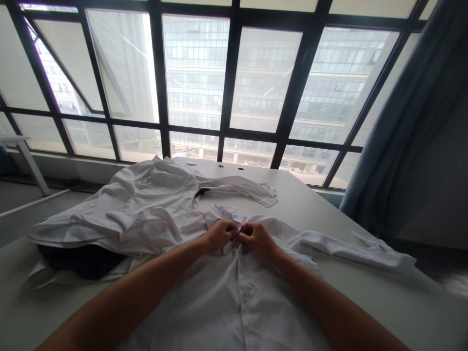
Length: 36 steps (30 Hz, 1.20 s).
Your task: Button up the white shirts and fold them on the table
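Observation:
A white shirt (204, 302) lies spread on the table before me, its collar at the far end and its front placket running toward me. Both hands meet at the top of the placket, just below the collar. My left hand (221, 233) pinches the fabric on the left of the opening. Close beside it, my right hand (257, 237) pinches the right edge. Any button between the fingertips is too small to make out. One sleeve of the shirt stretches out to the right.
Another white garment (146, 195) lies heaped at the left, with a dark thing (82, 261) under its near edge. The white table (365, 297) reaches toward large dark-framed windows (195, 73). A blue-grey curtain (387, 131) hangs at the right.

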### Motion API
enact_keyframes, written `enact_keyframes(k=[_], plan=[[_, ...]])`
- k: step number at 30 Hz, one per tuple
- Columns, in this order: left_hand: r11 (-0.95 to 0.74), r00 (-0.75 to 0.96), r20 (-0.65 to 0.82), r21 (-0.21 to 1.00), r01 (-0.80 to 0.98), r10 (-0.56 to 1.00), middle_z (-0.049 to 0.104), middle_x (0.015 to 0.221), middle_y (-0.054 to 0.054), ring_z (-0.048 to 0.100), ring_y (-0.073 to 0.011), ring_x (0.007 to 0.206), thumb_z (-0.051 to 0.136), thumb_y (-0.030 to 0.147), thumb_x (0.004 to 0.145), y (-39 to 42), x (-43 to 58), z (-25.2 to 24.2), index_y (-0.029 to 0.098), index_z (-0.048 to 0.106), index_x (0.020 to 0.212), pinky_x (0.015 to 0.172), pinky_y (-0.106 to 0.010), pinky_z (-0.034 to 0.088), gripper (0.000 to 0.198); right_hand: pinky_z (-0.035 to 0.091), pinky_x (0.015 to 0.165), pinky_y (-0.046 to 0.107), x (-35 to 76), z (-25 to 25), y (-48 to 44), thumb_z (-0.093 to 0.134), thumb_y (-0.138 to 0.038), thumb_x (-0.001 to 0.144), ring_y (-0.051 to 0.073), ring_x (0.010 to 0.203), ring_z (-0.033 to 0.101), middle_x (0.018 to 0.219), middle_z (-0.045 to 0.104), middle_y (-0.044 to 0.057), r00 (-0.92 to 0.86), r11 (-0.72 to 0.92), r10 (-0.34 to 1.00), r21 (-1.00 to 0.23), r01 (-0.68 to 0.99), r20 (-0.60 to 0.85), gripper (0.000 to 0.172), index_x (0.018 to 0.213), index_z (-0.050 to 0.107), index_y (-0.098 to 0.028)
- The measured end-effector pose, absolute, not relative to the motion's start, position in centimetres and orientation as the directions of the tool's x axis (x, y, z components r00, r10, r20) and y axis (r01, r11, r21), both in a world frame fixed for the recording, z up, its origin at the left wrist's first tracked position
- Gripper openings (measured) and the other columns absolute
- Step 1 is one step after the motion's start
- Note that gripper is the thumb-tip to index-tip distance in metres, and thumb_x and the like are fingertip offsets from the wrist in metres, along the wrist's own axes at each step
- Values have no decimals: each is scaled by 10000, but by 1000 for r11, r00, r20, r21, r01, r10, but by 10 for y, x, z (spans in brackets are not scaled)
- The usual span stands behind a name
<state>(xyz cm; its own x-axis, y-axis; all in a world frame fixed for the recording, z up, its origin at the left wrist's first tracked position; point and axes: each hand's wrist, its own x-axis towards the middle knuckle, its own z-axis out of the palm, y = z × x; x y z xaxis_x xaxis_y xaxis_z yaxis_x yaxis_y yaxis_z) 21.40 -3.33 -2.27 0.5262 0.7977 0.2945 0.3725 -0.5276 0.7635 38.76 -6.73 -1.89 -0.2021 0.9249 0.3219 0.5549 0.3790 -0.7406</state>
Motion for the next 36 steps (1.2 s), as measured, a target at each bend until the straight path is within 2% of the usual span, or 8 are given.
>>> enact_keyframes(k=[4, 8, 13, 21, 27, 33, 36], plan=[[-491, 534, 263, 799, 347, 804, 578, 568, 4, 516, -113, 567, 473, 158, 762, -37, 214, -17, 129, 617, 601, 576, -214, 373, 218, 399, 543, 214, 381, -12, -75, 607, -235, 710, 132, 565, 584, 621, 678, 28, -148, 360, 923, -667, 652, 354, 126, 658, 680, -146], [-517, 513, 293, 770, 374, 807, 601, 583, 3, 510, -110, 556, 524, 281, 816, -41, 215, -14, 120, 667, 652, 546, -210, 347, 271, 387, 543, 226, 377, -9, -82, 614, -247, 738, 146, 585, 596, 638, 691, 45, -108, 353, 905, -581, 734, 412, 140, 678, 691, -147], [-510, 500, 291, 769, 385, 815, 631, 599, -7, 539, -114, 572, 513, 269, 836, -42, 215, -13, 109, 698, 685, 565, -204, 376, 288, 399, 567, 233, 379, -11, -80, 611, -224, 735, 155, 603, 608, 655, 695, 50, -141, 387, 888, -547, 742, 437, 125, 692, 698, -144], [-589, 514, 371, 720, 367, 773, 662, 666, -15, 568, -126, 640, 524, 276, 856, -39, 215, -18, 116, 707, 771, 604, -202, 421, 258, 384, 560, 226, 383, -11, -76, 565, -218, 720, 140, 586, 568, 620, 665, 26, -160, 392, 902, -603, 695, 402, 143, 672, 678, -146], [-668, 531, 428, 607, 430, 731, 658, 672, -13, 573, -127, 634, 497, 256, 894, -40, 214, -19, 138, 678, 754, 639, -224, 419, 258, 378, 513, 206, 385, -16, -71, 547, -247, 711, 115, 541, 514, 559, 604, -3, -93, 337, 932, -737, 587, 352, 141, 620, 613, -161], [-709, 552, 447, 392, 587, 704, 692, 813, -68, 639, -186, 773, 482, 219, 929, -43, 215, -14, 159, 672, 844, 740, -273, 444, 217, 351, 419, 191, 386, -20, -64, 521, -272, 715, 91, 429, 472, 486, 550, -25, -74, 159, 987, -924, 349, 142, 156, 596, 553, -176], [-727, 578, 452, 308, 613, 679, 695, 895, -85, 650, -211, 877, 473, 208, 941, -47, 214, -12, 167, 670, 907, 802, -294, 453, 204, 313, 378, 176, 392, -19, -61, 524, -295, 720, 75, 402, 468, 522, 585, -13, -173, 54, 985, -957, 285, 4, 174, 608, 559, -167]])
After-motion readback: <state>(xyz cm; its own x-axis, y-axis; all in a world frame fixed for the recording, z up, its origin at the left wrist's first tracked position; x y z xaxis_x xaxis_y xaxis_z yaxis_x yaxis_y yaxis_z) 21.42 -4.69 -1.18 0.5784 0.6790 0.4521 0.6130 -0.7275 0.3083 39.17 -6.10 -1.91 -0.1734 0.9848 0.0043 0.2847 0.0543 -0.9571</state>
